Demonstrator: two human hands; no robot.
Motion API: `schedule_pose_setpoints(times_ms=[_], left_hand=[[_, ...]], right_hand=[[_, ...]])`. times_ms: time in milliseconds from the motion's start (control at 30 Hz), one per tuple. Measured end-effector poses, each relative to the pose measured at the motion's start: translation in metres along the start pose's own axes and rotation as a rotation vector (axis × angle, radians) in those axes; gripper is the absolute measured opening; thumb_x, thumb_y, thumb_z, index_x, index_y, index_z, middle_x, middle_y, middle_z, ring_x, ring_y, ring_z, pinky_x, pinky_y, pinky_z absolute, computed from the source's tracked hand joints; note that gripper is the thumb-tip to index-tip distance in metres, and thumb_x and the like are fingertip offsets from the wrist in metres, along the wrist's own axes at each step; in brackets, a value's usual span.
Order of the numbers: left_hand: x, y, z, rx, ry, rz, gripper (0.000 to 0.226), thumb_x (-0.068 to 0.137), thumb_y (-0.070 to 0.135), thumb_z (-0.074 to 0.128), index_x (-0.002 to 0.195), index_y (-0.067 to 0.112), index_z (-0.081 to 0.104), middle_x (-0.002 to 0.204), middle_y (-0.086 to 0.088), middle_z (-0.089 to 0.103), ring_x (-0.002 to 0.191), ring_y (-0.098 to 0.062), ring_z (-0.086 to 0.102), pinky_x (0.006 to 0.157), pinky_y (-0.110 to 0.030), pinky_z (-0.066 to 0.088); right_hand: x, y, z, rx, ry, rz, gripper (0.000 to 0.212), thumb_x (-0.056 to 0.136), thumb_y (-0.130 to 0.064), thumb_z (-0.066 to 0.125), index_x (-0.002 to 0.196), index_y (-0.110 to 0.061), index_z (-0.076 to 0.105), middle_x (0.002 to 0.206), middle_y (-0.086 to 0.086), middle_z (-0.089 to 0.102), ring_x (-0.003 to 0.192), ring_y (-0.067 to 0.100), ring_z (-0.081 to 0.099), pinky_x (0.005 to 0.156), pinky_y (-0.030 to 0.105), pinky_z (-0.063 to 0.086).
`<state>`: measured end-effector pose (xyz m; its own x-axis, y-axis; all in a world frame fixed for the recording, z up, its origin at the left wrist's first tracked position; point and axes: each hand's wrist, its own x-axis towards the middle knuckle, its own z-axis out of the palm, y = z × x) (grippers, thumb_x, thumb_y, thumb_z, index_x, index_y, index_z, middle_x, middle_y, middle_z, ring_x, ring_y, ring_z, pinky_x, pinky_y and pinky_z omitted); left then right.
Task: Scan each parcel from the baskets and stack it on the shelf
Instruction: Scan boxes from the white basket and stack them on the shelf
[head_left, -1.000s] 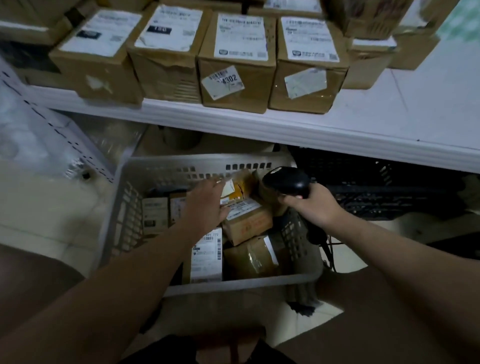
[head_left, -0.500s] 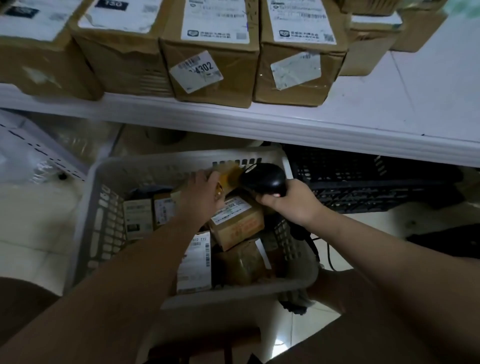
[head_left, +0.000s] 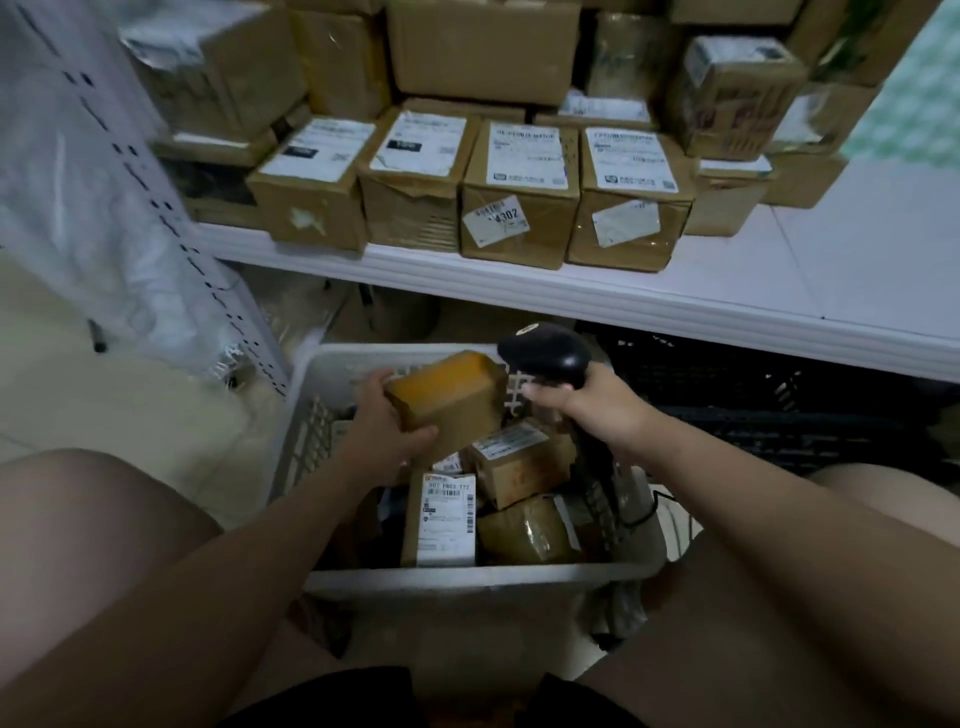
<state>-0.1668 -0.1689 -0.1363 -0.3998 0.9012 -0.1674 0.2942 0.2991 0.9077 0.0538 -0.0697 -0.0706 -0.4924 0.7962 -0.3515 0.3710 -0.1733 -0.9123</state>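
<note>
The white shelf (head_left: 727, 306) runs across the room with rows of taped cardboard boxes (head_left: 519, 197) already stacked on it, labels up, leaving bare white surface at the right. Below it sits the pale plastic basket (head_left: 467, 577), between the person's knees, with a dark crate (head_left: 779, 415) beside it under the shelf. Several parcels remain in the basket, among them a flat one with a printed barcode label (head_left: 447, 519) and a small brown box (head_left: 514, 462).

The left hand (head_left: 384, 431) has its fingers wrapped around a small cardboard parcel (head_left: 447, 400), lifted just above the others and tilted, thumb on the near face and the rest behind. The right hand (head_left: 587, 400) is clenched on the handle of a black barcode scanner (head_left: 545, 353), whose head sits just beside the parcel's upper right corner.

The parcel looks light, to judge by the easy one-hand hold, and stiff enough to keep its edges. Its glossy tape could be slick, so gripping across two opposite faces, as now, seems soundest. No label shows on the faces towards me; it probably needs turning before it can be scanned.
</note>
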Motion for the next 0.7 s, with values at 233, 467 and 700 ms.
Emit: schedule_pose_setpoints(times_ms=[233, 467, 700], left_hand=[[-0.023, 0.021, -0.034, 0.491, 0.21, 0.598, 0.073, 0.06, 0.022, 0.089, 0.119, 0.014, 0.047, 0.116, -0.005, 0.046, 0.104, -0.011, 0.038, 0.088, -0.041, 0.048], [-0.03, 0.036, -0.04, 0.557, 0.212, 0.881, 0.078, 0.06, 0.009, 0.087, 0.12, 0.018, 0.038, 0.13, -0.004, 0.027, 0.122, -0.02, 0.035, 0.1, -0.039, 0.038], [-0.024, 0.045, -0.038, 0.548, 0.059, 0.728, 0.083, 0.069, 0.056, 0.073, 0.135, 0.019, 0.04, 0.152, -0.01, 0.02, 0.133, -0.017, 0.024, 0.105, -0.029, 0.029]], right_hand=[[-0.012, -0.024, 0.001, 0.416, -0.049, 0.118, 0.038, 0.088, -0.027, 0.068, 0.121, -0.01, 0.061, 0.113, 0.012, 0.068, 0.103, 0.026, 0.067, 0.077, 0.041, 0.06], [-0.016, -0.033, 0.017, 0.496, -0.07, 0.162, 0.051, 0.079, -0.05, 0.068, 0.113, -0.012, 0.067, 0.105, 0.019, 0.072, 0.093, 0.031, 0.072, 0.068, 0.036, 0.061], [-0.012, -0.038, 0.009, 0.474, 0.023, 0.099, 0.024, 0.085, -0.02, 0.071, 0.105, -0.007, 0.066, 0.095, 0.011, 0.074, 0.084, 0.023, 0.073, 0.067, 0.036, 0.062]])
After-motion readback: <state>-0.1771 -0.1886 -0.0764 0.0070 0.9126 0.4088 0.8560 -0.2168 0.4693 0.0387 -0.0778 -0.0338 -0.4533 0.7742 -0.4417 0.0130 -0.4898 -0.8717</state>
